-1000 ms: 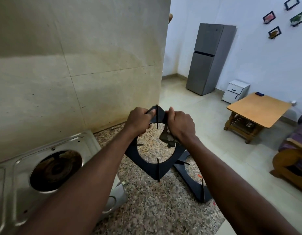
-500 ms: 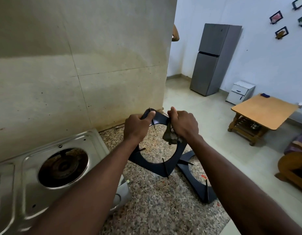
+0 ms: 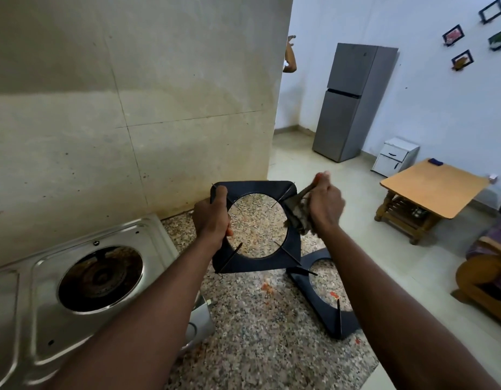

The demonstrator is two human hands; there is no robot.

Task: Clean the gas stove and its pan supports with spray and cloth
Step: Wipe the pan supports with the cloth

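Note:
I hold a black square pan support up above the granite counter, its flat face turned toward me. My left hand grips its left side. My right hand holds a crumpled grey-brown cloth wrapped over the support's right edge. A second black pan support lies flat on the counter under my right forearm. The steel gas stove sits at lower left with a dirty bare burner. No spray bottle is in sight.
A beige tiled wall rises behind the stove. The counter ends at the right over a tiled floor. Beyond stand a grey fridge, a white drawer unit, a wooden table and a wooden chair. Another person's arm shows past the wall corner.
The pan support has turned from a tilted diamond to a square facing me. My right hand with the cloth has slid from the top to the right edge; my left grips the left side.

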